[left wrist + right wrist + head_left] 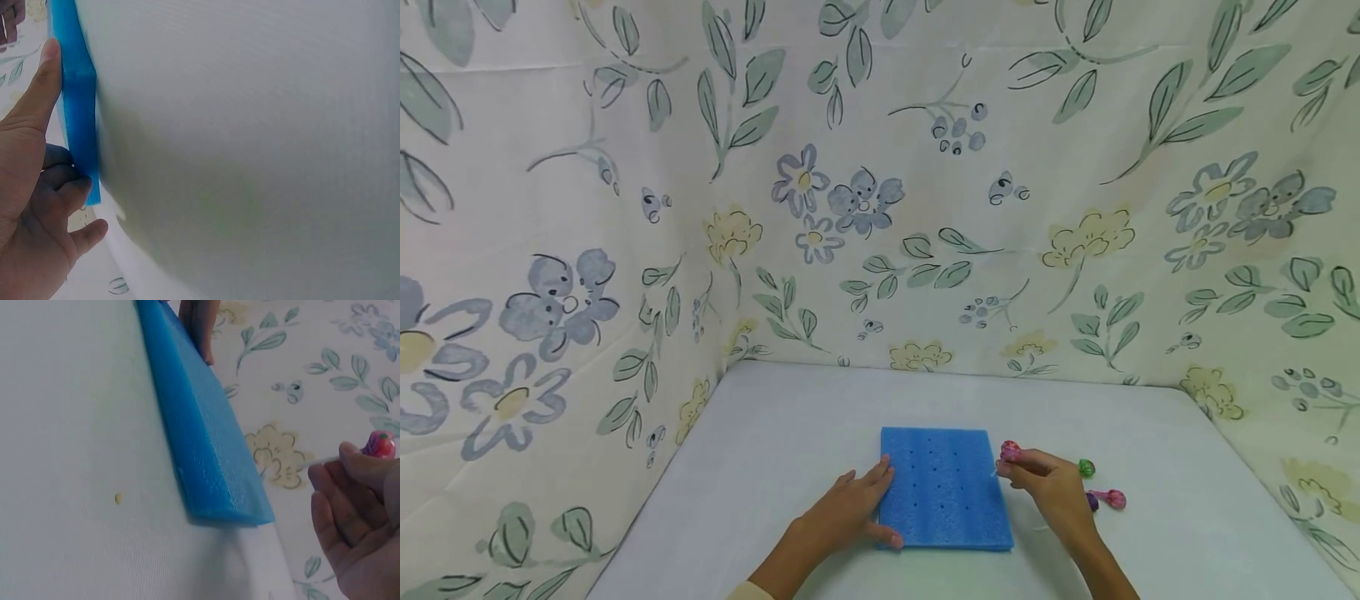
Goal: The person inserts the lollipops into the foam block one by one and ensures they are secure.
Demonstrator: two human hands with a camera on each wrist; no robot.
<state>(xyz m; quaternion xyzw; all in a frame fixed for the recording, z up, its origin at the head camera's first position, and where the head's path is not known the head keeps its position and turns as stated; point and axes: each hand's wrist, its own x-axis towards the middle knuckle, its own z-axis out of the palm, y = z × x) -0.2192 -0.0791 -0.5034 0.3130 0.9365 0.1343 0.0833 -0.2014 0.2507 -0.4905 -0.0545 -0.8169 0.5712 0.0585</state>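
A blue foam block (943,492) with rows of small holes in its top lies flat on the white table. My left hand (850,510) is spread at its near left corner, fingers along the left edge and thumb by the near edge. In the left wrist view, the thumb (47,81) lies straight against the block. Just right of the block, my right hand (1051,485) pinches a lollipop (1011,451) in a red and pink wrapper. Its white stick (322,462) points left toward the foam, apart from it in the right wrist view.
Right of the right hand lie a green lollipop (1086,468), a pink lollipop (1115,499) and a purple lollipop (1092,502), partly hidden by that hand. Floral cloth (880,317) walls in the table (790,433) at the back and both sides.
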